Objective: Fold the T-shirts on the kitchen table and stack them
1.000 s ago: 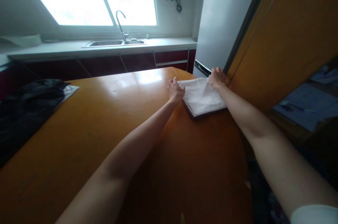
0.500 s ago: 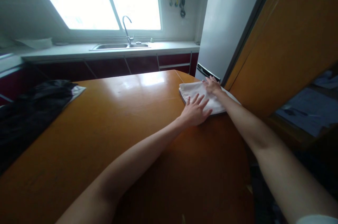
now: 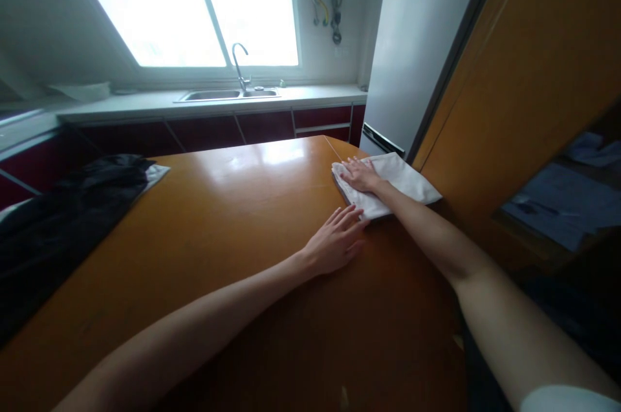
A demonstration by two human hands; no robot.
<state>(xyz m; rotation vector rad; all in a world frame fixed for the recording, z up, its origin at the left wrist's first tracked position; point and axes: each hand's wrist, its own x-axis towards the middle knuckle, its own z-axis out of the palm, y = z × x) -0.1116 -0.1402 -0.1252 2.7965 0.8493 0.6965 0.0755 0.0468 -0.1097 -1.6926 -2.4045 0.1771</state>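
A folded white cloth (image 3: 405, 179) lies at the far right corner of the orange wooden table (image 3: 218, 237). My right hand (image 3: 359, 175) rests flat on the cloth's left part, fingers stretched out. My left hand (image 3: 336, 240) lies open on the bare tabletop just in front of the cloth, fingertips near its front edge. Neither hand holds anything.
A heap of black clothing (image 3: 58, 218) with a white piece beneath covers the table's left side. A grey fridge (image 3: 412, 50) and an orange cabinet wall (image 3: 524, 75) stand to the right. Beyond are a counter with a sink (image 3: 228, 94) and tap under a bright window.
Both hands let go of the cloth's far corners and slid over it toward me. The left hand has come off the cloth onto the table; the right moved to the cloth's left part.
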